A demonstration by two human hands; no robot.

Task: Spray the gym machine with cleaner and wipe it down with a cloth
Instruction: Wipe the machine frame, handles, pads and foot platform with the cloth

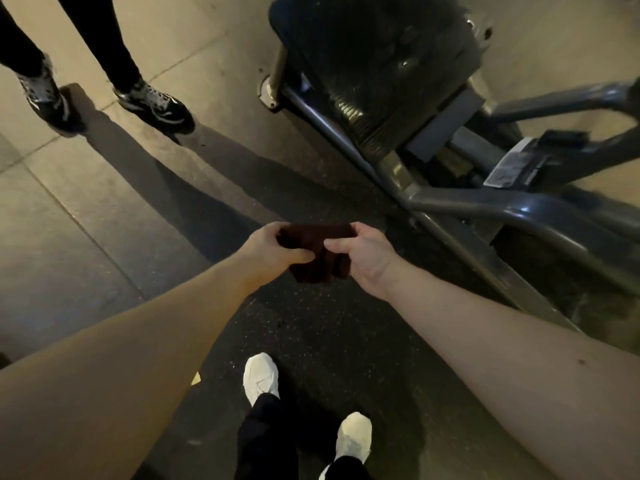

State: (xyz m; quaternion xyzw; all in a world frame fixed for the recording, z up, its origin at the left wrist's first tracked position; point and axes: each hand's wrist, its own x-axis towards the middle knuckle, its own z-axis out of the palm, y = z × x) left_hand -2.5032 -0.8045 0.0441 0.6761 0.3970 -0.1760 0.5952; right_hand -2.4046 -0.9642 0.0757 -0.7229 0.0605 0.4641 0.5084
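Head camera looks down on a dark brown, loosely folded cloth [317, 252], held in the air between both hands above the black speckled rubber floor mat [311, 327], close to the gym machine but not touching it. The left hand [272, 247] grips the cloth's left end, fingers curled over its top edge and thumb pressed onto its near face. The right hand [362, 252] pinches the right end between thumb and curled fingers, and a loose fold hangs below the two thumbs. Right of the hands, the grey tubular-steel gym machine [485, 209] stands along the mat's right side, with its black padded seat [377, 64] farther off. A pair of white sneakers [260, 377] stands near the mat's near edge. Beyond the mat's left edge, on the tan tiled floor [104, 209], stand another person's black-and-white trainers [152, 102].
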